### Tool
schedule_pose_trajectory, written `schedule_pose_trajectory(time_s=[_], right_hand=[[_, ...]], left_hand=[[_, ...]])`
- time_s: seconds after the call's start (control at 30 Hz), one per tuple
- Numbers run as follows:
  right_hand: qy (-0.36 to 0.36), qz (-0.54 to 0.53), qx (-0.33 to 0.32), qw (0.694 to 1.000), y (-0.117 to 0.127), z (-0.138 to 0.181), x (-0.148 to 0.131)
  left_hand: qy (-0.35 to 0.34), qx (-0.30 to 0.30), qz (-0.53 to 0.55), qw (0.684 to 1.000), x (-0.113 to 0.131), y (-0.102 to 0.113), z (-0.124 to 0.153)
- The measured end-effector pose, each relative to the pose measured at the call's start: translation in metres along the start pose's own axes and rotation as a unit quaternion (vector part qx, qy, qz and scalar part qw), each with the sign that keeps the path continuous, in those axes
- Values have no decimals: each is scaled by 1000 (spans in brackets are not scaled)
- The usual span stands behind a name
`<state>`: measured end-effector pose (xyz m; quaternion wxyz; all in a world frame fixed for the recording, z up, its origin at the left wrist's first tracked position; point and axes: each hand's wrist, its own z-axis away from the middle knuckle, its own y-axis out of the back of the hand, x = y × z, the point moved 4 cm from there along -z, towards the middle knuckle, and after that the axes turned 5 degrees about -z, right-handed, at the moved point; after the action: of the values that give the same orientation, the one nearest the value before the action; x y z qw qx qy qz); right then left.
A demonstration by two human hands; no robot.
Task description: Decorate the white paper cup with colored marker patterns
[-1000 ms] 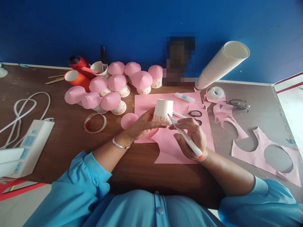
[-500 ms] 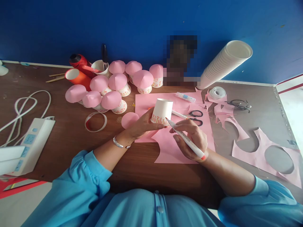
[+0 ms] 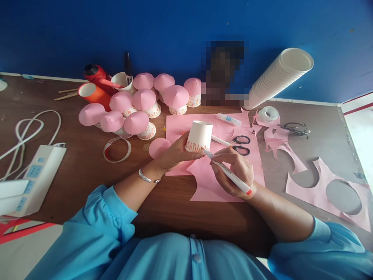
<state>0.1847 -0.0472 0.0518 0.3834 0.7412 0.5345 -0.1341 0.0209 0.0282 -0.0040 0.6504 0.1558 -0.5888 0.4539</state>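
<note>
A white paper cup (image 3: 199, 133), upside down with its wide rim low, is gripped at its left side and rim by my left hand (image 3: 175, 154). Red-orange strokes like grass and small flowers run along that rim. My right hand (image 3: 235, 169) is closed round a white marker (image 3: 230, 173) with a red end, its tip at the cup's decorated band. Under both hands lie pink paper sheets (image 3: 215, 186). Scissors (image 3: 241, 144) with dark handles and a second white marker (image 3: 220, 140) rest on the paper, just behind my right hand. A pink paper disc (image 3: 159, 148) is beside my left hand.
Several decorated cups with pink cone tops (image 3: 145, 100) stand at the back left, near a red hot-air tool (image 3: 100, 77). A tall cup stack (image 3: 279, 79) leans at the back right. Tape (image 3: 268, 114), glasses (image 3: 295, 129), paper scraps (image 3: 323, 186) and a power strip (image 3: 40, 179) lie around.
The marker tip has shifted slightly left and down along the cup's rim, my right hand moving with it. The cup and my left hand stay nearly in place.
</note>
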Motion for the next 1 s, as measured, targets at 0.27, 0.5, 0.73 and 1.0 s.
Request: schedule_pose_trajectory(time_s=[0.27, 0.5, 0.73, 1.0], right_hand=[[-5, 10, -6, 1000, 0, 0, 0], [-10, 7, -8, 1000, -1, 0, 1], [-12, 7, -11, 1000, 0, 0, 1], [-15, 0, 0, 1000, -1, 1, 2]], left_hand=[[0, -5, 6, 1000, -2, 0, -1], [2, -4, 1, 1000, -3, 1, 0], [6, -15, 8, 1000, -5, 1, 0], [-7, -28, 5, 1000, -3, 0, 1]])
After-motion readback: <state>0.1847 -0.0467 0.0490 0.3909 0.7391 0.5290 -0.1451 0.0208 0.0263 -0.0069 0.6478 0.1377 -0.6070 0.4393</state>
